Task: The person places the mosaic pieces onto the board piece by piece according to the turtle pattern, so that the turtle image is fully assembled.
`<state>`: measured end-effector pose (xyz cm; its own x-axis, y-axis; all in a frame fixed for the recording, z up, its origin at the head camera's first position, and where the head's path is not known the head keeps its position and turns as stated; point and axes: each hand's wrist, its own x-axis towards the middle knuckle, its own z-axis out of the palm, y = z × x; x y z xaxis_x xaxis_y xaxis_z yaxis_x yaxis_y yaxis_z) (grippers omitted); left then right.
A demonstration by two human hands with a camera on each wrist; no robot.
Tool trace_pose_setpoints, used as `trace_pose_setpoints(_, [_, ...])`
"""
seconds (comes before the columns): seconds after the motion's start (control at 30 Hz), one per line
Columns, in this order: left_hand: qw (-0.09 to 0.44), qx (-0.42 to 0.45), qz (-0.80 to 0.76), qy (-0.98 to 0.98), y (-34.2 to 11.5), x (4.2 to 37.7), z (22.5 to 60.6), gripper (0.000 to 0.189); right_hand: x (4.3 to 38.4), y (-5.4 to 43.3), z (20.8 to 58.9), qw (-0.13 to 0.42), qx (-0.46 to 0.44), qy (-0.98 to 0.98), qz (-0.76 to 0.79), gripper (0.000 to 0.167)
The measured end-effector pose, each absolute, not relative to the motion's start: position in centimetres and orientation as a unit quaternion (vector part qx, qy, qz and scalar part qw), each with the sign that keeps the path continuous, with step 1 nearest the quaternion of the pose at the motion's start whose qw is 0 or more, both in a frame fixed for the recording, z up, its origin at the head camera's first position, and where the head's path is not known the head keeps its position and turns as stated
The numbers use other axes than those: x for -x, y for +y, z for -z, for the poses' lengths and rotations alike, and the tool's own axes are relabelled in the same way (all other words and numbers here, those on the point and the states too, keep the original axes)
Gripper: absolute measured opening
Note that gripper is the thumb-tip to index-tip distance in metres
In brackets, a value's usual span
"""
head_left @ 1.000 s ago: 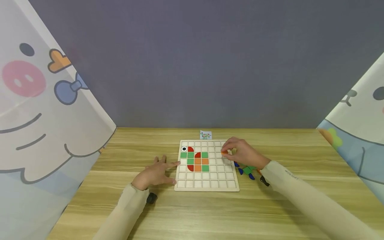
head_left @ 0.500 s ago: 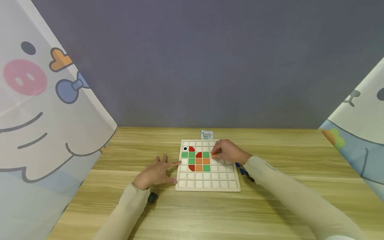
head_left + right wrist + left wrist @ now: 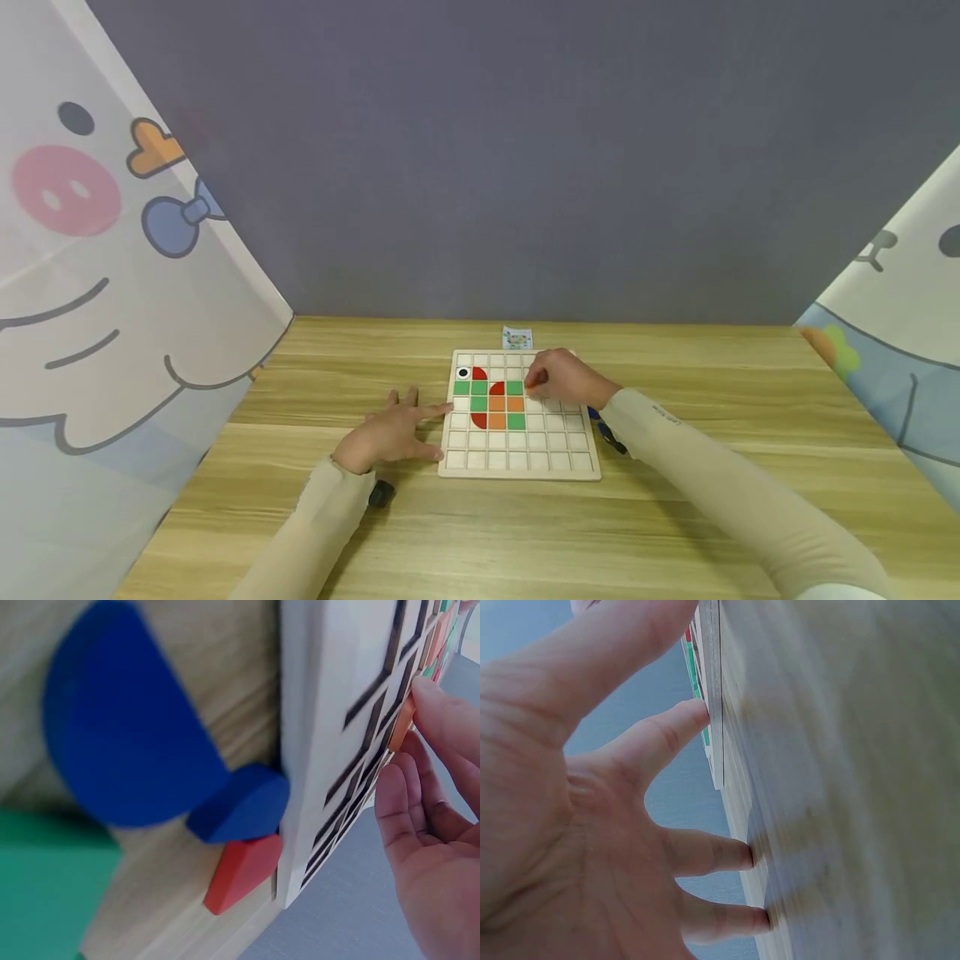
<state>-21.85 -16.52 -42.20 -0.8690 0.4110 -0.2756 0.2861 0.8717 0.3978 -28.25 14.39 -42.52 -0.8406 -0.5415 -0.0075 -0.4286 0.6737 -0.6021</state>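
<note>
A pale wooden grid board (image 3: 517, 461) lies on the table. In it sit a white tile with a black eye dot (image 3: 463, 373), red quarter-round tiles (image 3: 478, 421), green square tiles (image 3: 516, 422) and orange square tiles (image 3: 497, 404). My right hand (image 3: 566, 377) pinches an orange tile (image 3: 403, 724) between thumb and fingertips, low over the grid, just right of the upper-right green tile. With fingers spread, my left hand (image 3: 390, 435) rests at the board's left side, index fingertip and thumb at its edge; two other fingertips meet the tabletop in the left wrist view.
Beside the board's right edge lie blue rounded blocks (image 3: 131, 724), a red block (image 3: 244, 871) and a green block (image 3: 52, 885). A small printed card (image 3: 517, 337) lies behind the board. A grey wall (image 3: 540, 167) rises beyond the table's far edge.
My right hand has moved left across the board with the orange tile, from the right-hand columns to beside the green tile. My left hand has stayed at the board's left edge.
</note>
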Motion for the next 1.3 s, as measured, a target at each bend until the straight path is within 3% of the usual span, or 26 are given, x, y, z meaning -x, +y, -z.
trace_pose_setpoints(0.6, [0.177,-0.184,-0.166,0.952,-16.3,21.9,42.2,0.074,28.1,15.3,42.5,0.096,0.289,0.898,0.319,0.014])
trace_pose_setpoints(0.87, [0.177,-0.182,-0.173,0.952,-16.3,21.7,42.0,0.074,27.9,16.4,41.3,0.050,0.304,0.898,0.314,0.012])
trace_pose_setpoints(1.3, [0.173,-0.181,-0.172,0.953,-16.4,21.7,42.3,0.073,25.8,21.8,40.2,0.013,0.295,0.907,0.301,0.024])
